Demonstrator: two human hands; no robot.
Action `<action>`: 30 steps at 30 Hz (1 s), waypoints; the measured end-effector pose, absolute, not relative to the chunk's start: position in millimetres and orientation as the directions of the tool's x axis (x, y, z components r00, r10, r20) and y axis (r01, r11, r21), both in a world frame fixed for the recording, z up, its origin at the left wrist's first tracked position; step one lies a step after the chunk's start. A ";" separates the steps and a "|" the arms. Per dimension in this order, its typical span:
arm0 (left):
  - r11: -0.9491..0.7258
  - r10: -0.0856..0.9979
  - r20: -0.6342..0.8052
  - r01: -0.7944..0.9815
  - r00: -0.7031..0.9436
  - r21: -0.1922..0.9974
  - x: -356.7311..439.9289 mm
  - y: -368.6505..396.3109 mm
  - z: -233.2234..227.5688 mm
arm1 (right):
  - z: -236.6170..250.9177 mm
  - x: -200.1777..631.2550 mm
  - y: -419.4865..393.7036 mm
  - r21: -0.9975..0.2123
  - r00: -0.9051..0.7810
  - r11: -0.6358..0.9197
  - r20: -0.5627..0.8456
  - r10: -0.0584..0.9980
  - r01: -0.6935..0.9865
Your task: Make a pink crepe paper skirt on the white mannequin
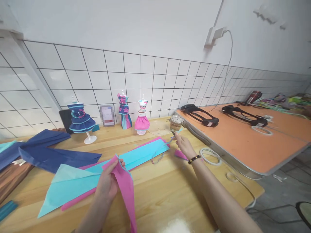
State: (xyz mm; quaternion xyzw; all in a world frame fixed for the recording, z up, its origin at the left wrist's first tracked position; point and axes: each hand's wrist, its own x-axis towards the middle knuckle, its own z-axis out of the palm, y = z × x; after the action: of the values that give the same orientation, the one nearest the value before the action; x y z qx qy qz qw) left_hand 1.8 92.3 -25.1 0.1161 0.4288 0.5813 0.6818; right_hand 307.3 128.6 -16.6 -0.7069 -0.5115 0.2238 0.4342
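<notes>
My left hand (108, 183) pinches a folded strip of pink tissue paper (125, 191) with a light blue edge, lifted off the wooden table (157, 191). My right hand (183, 145) reaches far right and grips the handles of a pair of scissors (173, 136) next to a small glass jar (176, 123). A bead bracelet sits on that wrist. Between the hands lie long sheets of light blue paper (73, 184) over pink paper, running diagonally across the table.
Dark blue paper sheets (48, 152) lie at the left. Three small mannequins in paper dresses (80, 121) (124, 111) (142, 118) stand by the tiled wall. An orange table (243, 142) at the right holds two black headsets and tape rings. A tape roll (210, 156) lies near my right wrist.
</notes>
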 end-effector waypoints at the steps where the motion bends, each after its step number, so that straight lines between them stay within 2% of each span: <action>1: 0.307 0.892 -0.450 -0.692 -0.030 0.654 1.3 91.9 -24.0 | -15.5 319.3 130.5 -0.795 0.392 -0.163 0.100 0.915 0.585; 4: 0.326 0.894 -0.448 -0.692 0.004 0.644 2.2 89.9 -21.1 | -14.4 348.2 132.5 -0.637 0.436 -0.324 0.021 0.900 0.699; 8: 0.336 0.898 -0.440 -0.677 0.020 0.655 5.9 86.9 -18.7 | -19.6 364.2 128.1 -0.463 0.481 -0.437 -0.026 0.877 0.772; 11: 0.331 0.911 -0.411 -0.652 0.032 0.683 8.3 85.2 -18.5 | -22.3 363.9 120.5 -0.387 0.500 -0.469 -0.023 0.866 0.794; 14: 0.324 0.927 -0.371 -0.601 0.049 0.730 10.9 82.9 -19.6 | -14.7 354.3 110.9 -0.368 0.487 -0.446 0.020 0.873 0.816; 18: 0.302 0.950 -0.292 -0.538 0.106 0.787 18.4 74.7 -20.4 | 11.4 313.9 98.6 -0.436 0.344 -0.265 0.113 0.932 0.860; 20: 0.249 0.968 -0.214 -0.521 0.129 0.816 24.3 68.5 -19.8 | 23.8 280.4 92.0 -0.508 0.179 -0.096 0.117 0.977 0.856; 23: 0.230 0.971 -0.167 -0.486 0.170 0.843 32.8 59.7 -18.8 | 32.0 226.7 80.7 -0.639 -0.106 0.101 0.031 0.994 0.762; 26: 0.250 0.961 -0.158 -0.465 0.228 0.849 37.2 54.0 -19.3 | 29.7 189.0 73.1 -0.748 -0.285 0.173 -0.022 0.958 0.640; 30: 0.302 0.924 -0.139 -0.458 0.355 0.836 35.6 50.0 -20.7 | 30.7 176.3 79.9 -0.823 -0.285 0.186 0.031 0.958 0.536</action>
State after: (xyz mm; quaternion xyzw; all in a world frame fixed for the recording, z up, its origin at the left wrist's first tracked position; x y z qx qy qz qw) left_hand 35.6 50.0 -20.7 0.3615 0.3225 0.4672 0.7396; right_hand 176.3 79.9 30.7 -0.5235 -0.7137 0.3646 0.2892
